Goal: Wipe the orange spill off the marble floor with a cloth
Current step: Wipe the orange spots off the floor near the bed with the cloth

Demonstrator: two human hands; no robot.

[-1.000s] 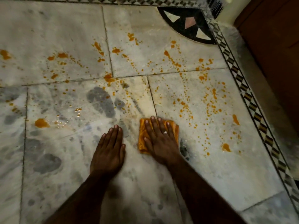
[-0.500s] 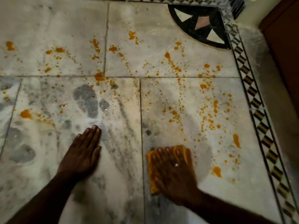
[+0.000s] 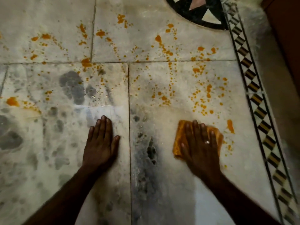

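Hands: two.
Left hand (image 3: pixel 100 143): flat on the marble floor (image 3: pixel 48 21), lower centre, fingers straight, holding nothing.
Right hand (image 3: pixel 200 145): pressed flat on the cloth, fingers spread; one ring (image 3: pixel 207 142).
Cloth (image 3: pixel 179 137): one, orange, lower right of centre (largely hidden under the hand).
Orange spill (image 3: pixel 164 46): many drops across the upper half, too many to count.
Cut off: dark inlay (image 3: pixel 201 24), top edge.

One cloth (image 3: pixel 178 133); one ring (image 3: pixel 207 142); two hands — left hand (image 3: pixel 99 143), right hand (image 3: pixel 201 150).

pale grey-white marble floor (image 3: pixel 162 184) mottled with dark grey patches; orange spill (image 3: pixel 209 89) in scattered drops; orange-yellow cloth (image 3: pixel 180 137); black-and-cream checked border strip (image 3: pixel 253 88); black inlay (image 3: pixel 186 7) with pink and cream triangles.
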